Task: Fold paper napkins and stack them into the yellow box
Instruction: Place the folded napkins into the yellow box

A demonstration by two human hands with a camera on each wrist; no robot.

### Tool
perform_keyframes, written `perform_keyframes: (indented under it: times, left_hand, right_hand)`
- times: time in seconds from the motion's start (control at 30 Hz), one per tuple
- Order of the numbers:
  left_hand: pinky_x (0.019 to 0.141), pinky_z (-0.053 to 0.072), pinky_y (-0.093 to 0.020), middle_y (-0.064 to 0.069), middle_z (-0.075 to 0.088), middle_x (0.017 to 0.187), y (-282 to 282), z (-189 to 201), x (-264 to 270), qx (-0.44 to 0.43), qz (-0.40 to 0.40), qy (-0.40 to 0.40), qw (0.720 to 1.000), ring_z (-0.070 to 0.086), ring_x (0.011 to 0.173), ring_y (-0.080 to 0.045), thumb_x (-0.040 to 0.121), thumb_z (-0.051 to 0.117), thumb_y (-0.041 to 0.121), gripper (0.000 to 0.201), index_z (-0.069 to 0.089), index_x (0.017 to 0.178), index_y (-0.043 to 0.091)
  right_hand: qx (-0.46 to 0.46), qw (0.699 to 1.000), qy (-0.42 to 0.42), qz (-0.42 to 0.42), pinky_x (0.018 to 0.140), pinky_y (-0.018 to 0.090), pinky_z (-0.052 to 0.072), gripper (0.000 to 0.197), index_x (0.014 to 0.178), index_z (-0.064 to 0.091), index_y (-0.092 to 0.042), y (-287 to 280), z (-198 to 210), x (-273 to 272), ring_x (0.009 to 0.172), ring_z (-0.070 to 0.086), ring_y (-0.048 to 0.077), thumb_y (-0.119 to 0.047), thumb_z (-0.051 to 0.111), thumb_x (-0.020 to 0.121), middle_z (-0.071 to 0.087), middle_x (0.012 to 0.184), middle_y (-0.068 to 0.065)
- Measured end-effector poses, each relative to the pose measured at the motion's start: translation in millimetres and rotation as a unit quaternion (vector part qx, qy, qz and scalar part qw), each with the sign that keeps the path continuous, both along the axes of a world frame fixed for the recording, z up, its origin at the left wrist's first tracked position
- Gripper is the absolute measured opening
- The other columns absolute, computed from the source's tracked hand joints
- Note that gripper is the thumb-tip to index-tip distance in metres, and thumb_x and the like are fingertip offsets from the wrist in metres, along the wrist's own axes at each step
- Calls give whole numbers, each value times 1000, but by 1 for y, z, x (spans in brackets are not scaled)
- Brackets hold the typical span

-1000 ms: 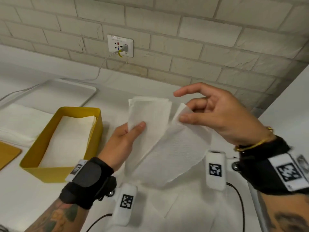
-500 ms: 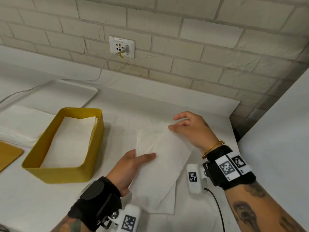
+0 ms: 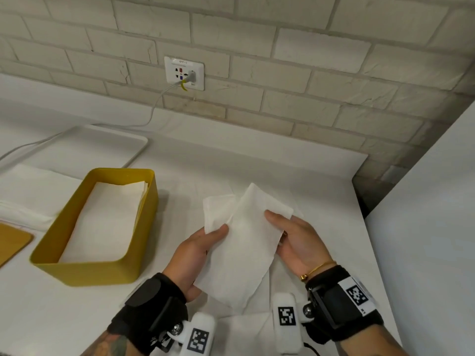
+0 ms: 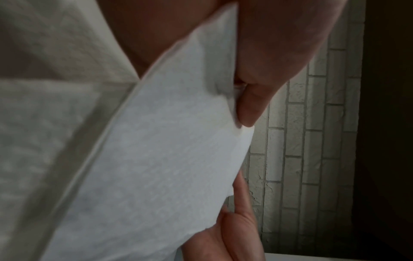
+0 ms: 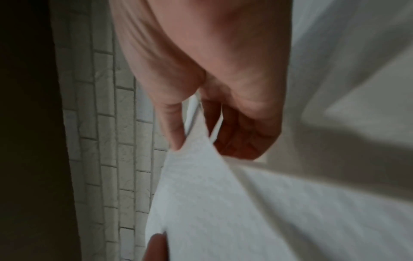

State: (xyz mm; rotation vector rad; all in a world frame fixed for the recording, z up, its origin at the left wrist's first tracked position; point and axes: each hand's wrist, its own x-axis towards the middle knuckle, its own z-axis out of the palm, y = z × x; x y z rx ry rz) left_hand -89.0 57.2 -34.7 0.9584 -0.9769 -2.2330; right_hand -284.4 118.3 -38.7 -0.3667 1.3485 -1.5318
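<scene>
The left hand (image 3: pixel 198 255) shows only its thumb over the napkin (image 3: pixel 241 253); its fingers lie hidden behind the paper. The right hand (image 3: pixel 295 242) also has fingers tucked out of sight beneath the sheet. Both wrist views are blurred, the napkin filling them. The orange lid (image 3: pixel 12 242) is cut off by the left edge. The count of napkins in the box (image 3: pixel 84 273) cannot be told.
</scene>
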Motion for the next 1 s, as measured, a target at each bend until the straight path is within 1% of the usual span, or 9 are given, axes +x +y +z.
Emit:
perform_keyframes:
  times: [0.07, 0.17, 0.23, 0.33, 0.4, 0.47, 0.63, 0.9, 1.0]
  left_hand:
    - [95, 53, -46, -14, 74, 117, -3, 1, 2, 2, 17, 9, 1000, 73, 106, -31, 97, 58, 29, 35, 67, 124, 9]
    - [102, 50, -49, -15, 73, 121, -11, 4, 6, -10, 37, 16, 999, 71, 111, -31, 100, 54, 29, 37, 65, 128, 7]
    - [101, 50, -49, -15, 72, 122, -18, 8, 9, -28, 48, 15, 998, 70, 113, -33, 101, 53, 26, 37, 63, 131, 7]
    - [97, 53, -49, -13, 73, 122, -25, 14, 12, -64, 63, 21, 996, 70, 112, -32, 103, 51, 20, 33, 60, 134, 11]
    - [97, 54, -49, -12, 72, 123, -25, 18, 10, -82, 60, 29, 994, 70, 113, -32, 104, 49, 19, 33, 59, 135, 15]
    - [96, 56, -46, -12, 71, 126, -20, 22, 5, -89, 46, 41, 994, 69, 115, -31, 106, 46, 24, 34, 58, 137, 16]
    - [90, 59, -32, -7, 74, 122, -4, 25, -3, -90, 15, 57, 994, 70, 114, -21, 107, 37, 40, 43, 64, 130, 16]
    - [107, 47, -43, -6, 73, 125, -1, 16, 0, -94, 11, 28, 995, 68, 118, -21, 102, 31, 57, 56, 64, 129, 20]
    - [110, 45, -44, -6, 71, 127, -1, 15, -3, -115, -6, 17, 993, 67, 121, -22, 103, 36, 50, 51, 61, 134, 17]
  right_hand:
    - [-34, 997, 39, -58, 93, 43, 57, 28, 118, 72, -6, 0, 12, -2, 111, 70, 30, -9, 71, 91, 74, 118, 13]
    - [-112, 989, 77, -64, 88, 41, 61, 36, 118, 69, -4, 11, 39, -11, 108, 72, 28, -10, 73, 83, 75, 116, 13]
    - [-158, 982, 103, -2, 83, 38, 62, 46, 114, 72, -4, 24, 62, -14, 106, 72, 29, -18, 82, 72, 74, 115, 17]
    - [-201, 955, 162, 144, 69, 30, 61, 50, 90, 81, -13, 40, 97, -7, 85, 76, 24, -35, 100, 48, 78, 95, 14]
    - [-201, 942, 184, 195, 64, 29, 61, 32, 79, 81, -16, 39, 108, 2, 77, 76, 22, -30, 95, 54, 77, 87, 11]
    - [-176, 945, 211, 177, 70, 33, 62, 19, 83, 81, -14, 27, 104, 11, 80, 76, 23, -23, 83, 65, 79, 91, 11]
    - [-113, 951, 264, 115, 96, 44, 57, 16, 105, 78, -11, -6, 67, 29, 100, 75, 23, -8, 72, 90, 79, 104, 6]
    - [-50, 956, 272, 101, 98, 50, 56, 13, 103, 78, -14, -17, 48, 28, 99, 75, 22, -12, 72, 92, 79, 101, 4]
    - [-42, 959, 262, 96, 97, 51, 56, 13, 104, 78, -12, -19, 47, 29, 98, 76, 23, -12, 72, 92, 79, 101, 5]
